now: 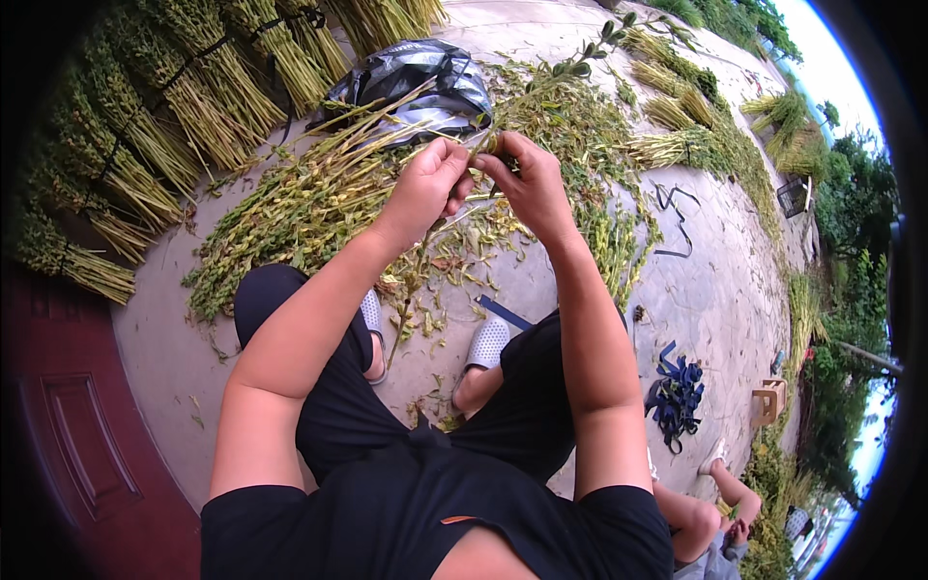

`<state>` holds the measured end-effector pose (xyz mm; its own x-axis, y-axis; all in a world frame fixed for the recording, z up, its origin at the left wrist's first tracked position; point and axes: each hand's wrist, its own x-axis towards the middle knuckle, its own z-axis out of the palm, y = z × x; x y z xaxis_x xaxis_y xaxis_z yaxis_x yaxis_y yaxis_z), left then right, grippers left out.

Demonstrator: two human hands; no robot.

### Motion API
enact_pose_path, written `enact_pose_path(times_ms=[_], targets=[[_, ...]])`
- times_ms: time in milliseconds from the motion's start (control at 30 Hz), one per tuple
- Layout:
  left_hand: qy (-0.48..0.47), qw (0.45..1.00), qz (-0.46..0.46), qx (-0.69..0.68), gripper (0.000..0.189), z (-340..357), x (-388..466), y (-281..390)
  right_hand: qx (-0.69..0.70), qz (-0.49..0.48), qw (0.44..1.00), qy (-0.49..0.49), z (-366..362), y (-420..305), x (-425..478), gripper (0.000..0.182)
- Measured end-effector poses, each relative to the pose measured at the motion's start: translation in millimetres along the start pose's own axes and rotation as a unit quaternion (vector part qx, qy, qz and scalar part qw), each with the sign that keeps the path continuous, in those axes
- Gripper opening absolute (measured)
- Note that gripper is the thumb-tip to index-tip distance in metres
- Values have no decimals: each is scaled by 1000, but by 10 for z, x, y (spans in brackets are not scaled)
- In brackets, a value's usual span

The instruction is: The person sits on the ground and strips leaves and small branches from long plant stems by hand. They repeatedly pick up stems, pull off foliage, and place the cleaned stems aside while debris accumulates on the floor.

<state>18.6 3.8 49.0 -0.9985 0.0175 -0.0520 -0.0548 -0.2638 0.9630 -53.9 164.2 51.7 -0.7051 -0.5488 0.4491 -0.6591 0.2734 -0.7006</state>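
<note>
My left hand (428, 185) is closed around a green, leafy plant stalk (404, 312), which looks like sesame. The stalk slants from between my feet up past both hands to its podded tip at the upper right. Right beside it, my right hand (531, 181) pinches the same stalk, or a leaf on it, between thumb and fingers; the exact contact is partly hidden. Under my hands lies a pile of cut stalks (312, 210) with yellowing leaves. Loose leaves (565, 130) are strewn over the concrete floor around it.
Tied bundles of stalks (196, 80) line the upper left, near a dark red door (87, 435). A black plastic bag (413, 65) sits beyond the pile. Dark straps (678, 399) and a small wooden stool (768, 402) are at right. Another person's legs (696, 518) show lower right.
</note>
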Motion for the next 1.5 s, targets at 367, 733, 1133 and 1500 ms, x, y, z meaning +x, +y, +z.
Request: enact_pose_path(times_ms=[367,733,1133,1500], targets=[[-22,999,36,-22,17,79,19,12,433,67,899,-26,-180,-108,-116,12],[-17,999,43,4,21,146,18,-164,-83,-10,990,118,-167,-105,60,15],[-90,992,58,-60,17,255,34,29,367,33,921,130,-263,-147,-109,6],[-30,996,85,19,13,361,4,-64,-53,-5,961,271,-471,-379,67,38]])
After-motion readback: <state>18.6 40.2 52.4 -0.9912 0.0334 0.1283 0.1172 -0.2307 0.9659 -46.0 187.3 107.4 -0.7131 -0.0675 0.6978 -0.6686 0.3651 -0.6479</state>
